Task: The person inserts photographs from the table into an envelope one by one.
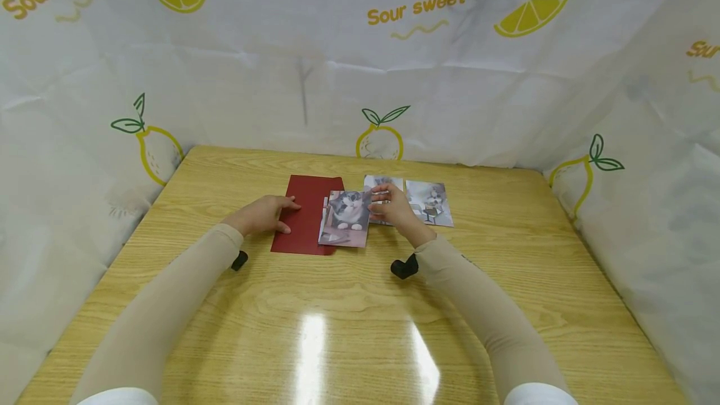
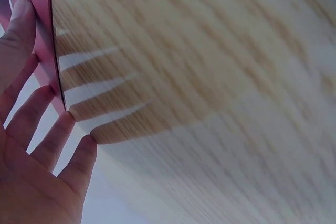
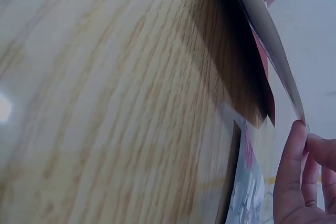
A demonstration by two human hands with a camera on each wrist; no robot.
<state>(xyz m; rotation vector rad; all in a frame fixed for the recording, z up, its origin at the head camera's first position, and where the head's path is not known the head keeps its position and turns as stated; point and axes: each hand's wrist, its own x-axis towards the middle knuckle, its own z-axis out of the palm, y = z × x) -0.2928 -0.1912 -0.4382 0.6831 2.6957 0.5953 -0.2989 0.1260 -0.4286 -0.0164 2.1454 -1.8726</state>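
Note:
A flat red paper piece, like an envelope or folder (image 1: 306, 217), lies on the table. My left hand (image 1: 264, 214) touches its left part, thumb and fingers spread; in the left wrist view the fingertips (image 2: 47, 94) rest on the red surface and by its edge. My right hand (image 1: 396, 208) pinches the right edge of a photo card (image 1: 350, 220) with a cat on it. This card overlaps the right part of the red piece, and another white edge shows at its left. In the right wrist view the card (image 3: 275, 45) bends slightly, raised above the red piece.
Two more picture cards lie to the right: one (image 1: 374, 183) partly behind my right hand, the other (image 1: 435, 208) beside it. Black wrist-worn devices (image 1: 405, 267) show below both wrists. White curtains (image 1: 270, 80) with lemon prints border the wooden table (image 1: 360, 305).

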